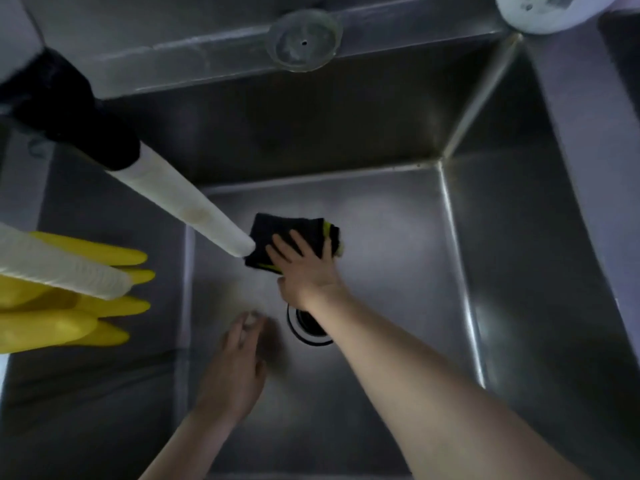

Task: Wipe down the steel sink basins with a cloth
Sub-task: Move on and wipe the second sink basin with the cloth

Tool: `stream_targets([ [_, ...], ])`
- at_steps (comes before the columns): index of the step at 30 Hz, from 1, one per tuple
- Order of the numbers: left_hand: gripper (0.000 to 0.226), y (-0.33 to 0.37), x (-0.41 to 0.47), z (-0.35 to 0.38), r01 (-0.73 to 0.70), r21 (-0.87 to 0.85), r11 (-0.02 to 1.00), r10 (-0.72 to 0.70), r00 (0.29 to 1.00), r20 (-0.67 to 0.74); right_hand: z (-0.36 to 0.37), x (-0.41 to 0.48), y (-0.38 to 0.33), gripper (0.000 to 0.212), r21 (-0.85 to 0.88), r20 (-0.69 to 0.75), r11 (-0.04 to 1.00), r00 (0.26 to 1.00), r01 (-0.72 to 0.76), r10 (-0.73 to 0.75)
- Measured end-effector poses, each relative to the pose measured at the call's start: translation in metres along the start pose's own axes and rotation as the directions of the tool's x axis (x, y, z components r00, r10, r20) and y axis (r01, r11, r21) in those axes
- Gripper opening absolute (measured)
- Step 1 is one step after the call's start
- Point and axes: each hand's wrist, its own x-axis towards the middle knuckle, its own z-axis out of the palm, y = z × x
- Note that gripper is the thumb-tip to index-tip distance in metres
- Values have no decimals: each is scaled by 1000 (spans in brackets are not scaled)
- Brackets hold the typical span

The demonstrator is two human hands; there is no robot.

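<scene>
I look straight down into a deep steel sink basin. A folded black cloth with yellow trim lies flat on the basin floor, just beyond the drain. My right hand presses on the cloth with spread fingers, and its forearm crosses over the drain. My left hand hovers low in the basin to the left of the drain, blurred, fingers loosely apart, holding nothing I can make out.
A white faucet hose with a black collar slants in from the upper left, its tip touching the cloth's left edge. Yellow rubber gloves hang over the left divider. A clear plastic lid rests on the back ledge; a white container stands at the top right.
</scene>
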Motion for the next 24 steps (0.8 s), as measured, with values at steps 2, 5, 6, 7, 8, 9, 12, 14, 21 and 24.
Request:
stream_targets([
  [2,72,-6,-1,-7,64,26,998,-62,997,-48,12,-6,-22,63,-75,77,989,990,124,-118],
  [5,74,-15,-11,-12,103,54,993,-99,992,-73,34,-39,-42,66,-144,188,951,951,272,-244],
  [6,75,-16,-16,-11,97,69,993,-93,994,-56,40,-54,-44,65,-155,214,938,938,309,-274],
  [7,75,-17,-22,-9,92,95,991,-90,996,-24,47,-70,-45,64,-160,240,927,924,339,-297],
  [8,74,-16,-28,-5,86,114,990,-88,996,14,53,-86,-44,64,-158,262,919,913,360,-313],
  [9,72,-14,-35,-1,80,121,989,-87,995,53,59,-101,-43,64,-154,279,916,906,370,-319],
  [12,67,-2,-50,11,73,91,993,-83,990,114,65,-129,-36,61,-162,312,917,900,365,-303],
  [14,66,4,-50,13,70,73,995,-77,992,102,59,-130,-27,56,-187,296,913,907,363,-300],
  [21,66,16,23,-8,-22,112,993,27,999,-36,19,-75,7,66,-266,201,921,951,284,-235],
  [24,53,25,37,-13,9,59,998,-5,997,-74,30,-79,0,68,-177,162,951,961,252,-224],
])
